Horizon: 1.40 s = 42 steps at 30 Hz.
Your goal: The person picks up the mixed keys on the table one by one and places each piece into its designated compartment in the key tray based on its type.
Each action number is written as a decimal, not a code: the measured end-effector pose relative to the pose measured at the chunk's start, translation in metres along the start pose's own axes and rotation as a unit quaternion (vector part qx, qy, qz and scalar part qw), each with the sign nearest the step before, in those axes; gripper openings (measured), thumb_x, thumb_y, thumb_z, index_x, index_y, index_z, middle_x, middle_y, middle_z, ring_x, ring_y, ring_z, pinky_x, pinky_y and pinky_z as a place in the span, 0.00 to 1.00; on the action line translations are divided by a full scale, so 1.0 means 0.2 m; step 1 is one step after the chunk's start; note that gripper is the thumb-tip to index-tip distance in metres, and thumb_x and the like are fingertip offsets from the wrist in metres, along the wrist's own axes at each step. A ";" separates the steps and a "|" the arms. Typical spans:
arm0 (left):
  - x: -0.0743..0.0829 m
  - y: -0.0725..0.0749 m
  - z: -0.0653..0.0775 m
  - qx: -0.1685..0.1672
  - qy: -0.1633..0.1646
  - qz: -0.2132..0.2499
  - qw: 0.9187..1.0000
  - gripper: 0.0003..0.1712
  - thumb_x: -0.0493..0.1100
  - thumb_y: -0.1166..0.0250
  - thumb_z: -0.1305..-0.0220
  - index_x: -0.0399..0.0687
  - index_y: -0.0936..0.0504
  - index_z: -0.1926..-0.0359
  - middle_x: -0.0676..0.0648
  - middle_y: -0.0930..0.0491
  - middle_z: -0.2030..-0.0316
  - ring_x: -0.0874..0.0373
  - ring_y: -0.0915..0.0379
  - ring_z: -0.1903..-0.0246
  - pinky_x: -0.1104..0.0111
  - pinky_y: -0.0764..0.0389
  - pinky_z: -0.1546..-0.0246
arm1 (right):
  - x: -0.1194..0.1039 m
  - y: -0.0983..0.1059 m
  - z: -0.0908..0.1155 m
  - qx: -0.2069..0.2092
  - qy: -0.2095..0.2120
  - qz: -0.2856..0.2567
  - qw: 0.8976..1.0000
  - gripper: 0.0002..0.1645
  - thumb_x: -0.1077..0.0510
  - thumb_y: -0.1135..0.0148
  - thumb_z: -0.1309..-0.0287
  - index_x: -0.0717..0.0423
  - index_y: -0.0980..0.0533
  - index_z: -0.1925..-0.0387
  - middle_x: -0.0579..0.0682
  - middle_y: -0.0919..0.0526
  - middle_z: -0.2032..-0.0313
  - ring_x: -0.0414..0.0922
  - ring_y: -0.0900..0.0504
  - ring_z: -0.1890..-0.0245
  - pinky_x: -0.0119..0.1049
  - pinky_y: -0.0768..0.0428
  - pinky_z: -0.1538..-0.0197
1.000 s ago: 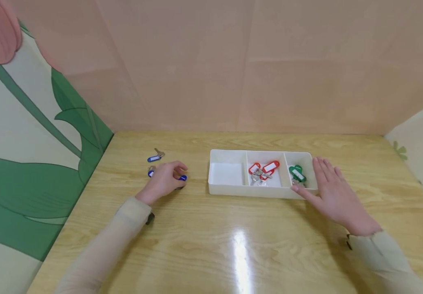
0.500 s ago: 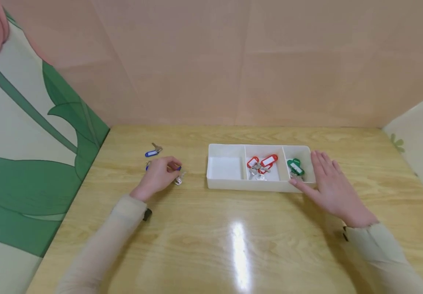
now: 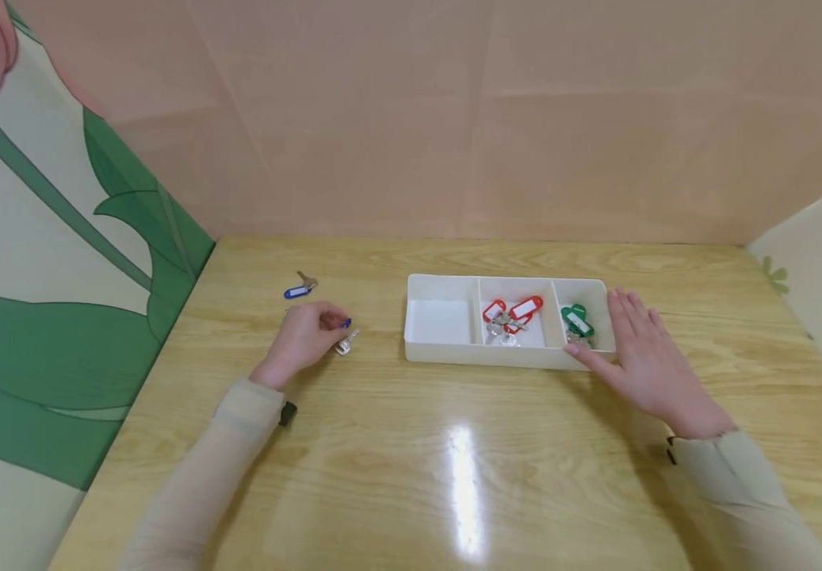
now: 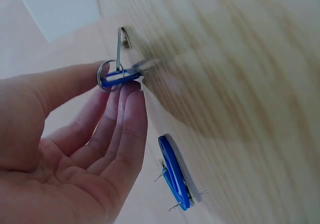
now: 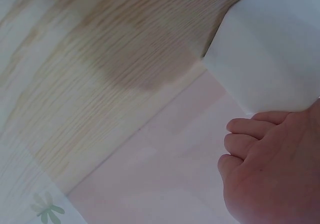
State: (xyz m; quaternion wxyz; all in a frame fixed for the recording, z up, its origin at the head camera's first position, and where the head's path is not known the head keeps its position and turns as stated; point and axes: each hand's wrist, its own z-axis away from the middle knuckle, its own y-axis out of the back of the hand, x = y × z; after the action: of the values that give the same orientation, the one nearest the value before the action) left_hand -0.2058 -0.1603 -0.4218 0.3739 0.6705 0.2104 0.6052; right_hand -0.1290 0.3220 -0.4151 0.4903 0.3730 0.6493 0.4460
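With thumb and fingertips, my left hand (image 3: 300, 337) pinches a blue key tag (image 4: 120, 77) left of the white three-part box (image 3: 453, 353). Its metal ring and silver keys (image 3: 345, 342) show beyond the fingertips. Below that hand in the left wrist view lies another blue tag (image 4: 174, 171), hidden by the hand in the head view. A third blue tag (image 3: 298, 293) with a key lies farther back on the table. My right hand (image 3: 642, 365) rests on the box's right end, fingers straight along the outer wall, thumb on the front rim.
Red key tags (image 3: 526, 308) with keys lie in the box's middle compartment, green key tags (image 3: 579, 321) in the right one. The wooden table (image 3: 382, 460) meets a pinkish wall (image 3: 418, 159) at the back and a flower-patterned panel (image 3: 40, 381) on the left.
My left hand has drawn slightly back leftward with the blue tag, and its keys have come into view. The second blue tag has become covered by that hand. My right hand stays on the box.
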 end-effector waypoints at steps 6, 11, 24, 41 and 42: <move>0.00 0.01 -0.01 0.020 0.016 0.000 1.000 0.07 0.35 0.30 0.34 0.38 0.13 0.56 0.43 0.13 0.61 0.51 0.18 0.62 0.59 0.17 0.58 | 0.00 0.00 -0.01 -0.003 -0.001 0.001 1.000 0.62 0.33 0.42 0.31 0.67 0.63 0.21 0.72 0.57 0.24 0.64 0.63 0.23 0.56 0.68 0.24; 0.02 0.03 -0.03 0.081 -0.014 0.030 0.996 0.07 0.38 0.29 0.34 0.39 0.12 0.58 0.44 0.13 0.64 0.51 0.18 0.64 0.58 0.17 0.59 | 0.01 -0.01 -0.02 -0.007 -0.001 0.000 1.000 0.62 0.33 0.43 0.31 0.67 0.64 0.21 0.72 0.58 0.24 0.63 0.64 0.23 0.56 0.69 0.25; 0.19 0.10 -0.03 0.189 -0.053 0.149 0.969 0.10 0.42 0.29 0.33 0.41 0.13 0.55 0.47 0.13 0.62 0.56 0.18 0.64 0.64 0.16 0.61 | 0.03 -0.01 -0.03 -0.016 -0.006 -0.007 1.000 0.62 0.33 0.43 0.31 0.67 0.64 0.22 0.72 0.59 0.23 0.64 0.65 0.23 0.56 0.71 0.25; 0.36 0.07 0.04 0.207 -0.101 0.246 0.942 0.09 0.40 0.27 0.35 0.39 0.13 0.57 0.47 0.13 0.62 0.55 0.17 0.63 0.66 0.15 0.61 | 0.03 -0.02 0.00 -0.012 0.001 0.003 1.000 0.63 0.33 0.41 0.32 0.64 0.66 0.21 0.71 0.60 0.23 0.62 0.68 0.23 0.55 0.71 0.25; 0.37 0.07 0.05 0.201 -0.099 0.248 0.943 0.09 0.40 0.27 0.35 0.40 0.13 0.57 0.47 0.13 0.62 0.55 0.17 0.63 0.66 0.15 0.60 | 0.03 -0.02 0.01 -0.011 0.001 0.003 1.000 0.64 0.33 0.41 0.32 0.64 0.65 0.21 0.71 0.60 0.23 0.62 0.68 0.23 0.55 0.71 0.25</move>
State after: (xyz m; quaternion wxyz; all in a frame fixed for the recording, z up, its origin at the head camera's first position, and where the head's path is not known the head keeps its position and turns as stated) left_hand -0.1861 -0.1165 -0.3630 0.0882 0.8191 0.1171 0.5547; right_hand -0.1289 0.3257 -0.4210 0.4924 0.3693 0.6436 0.4549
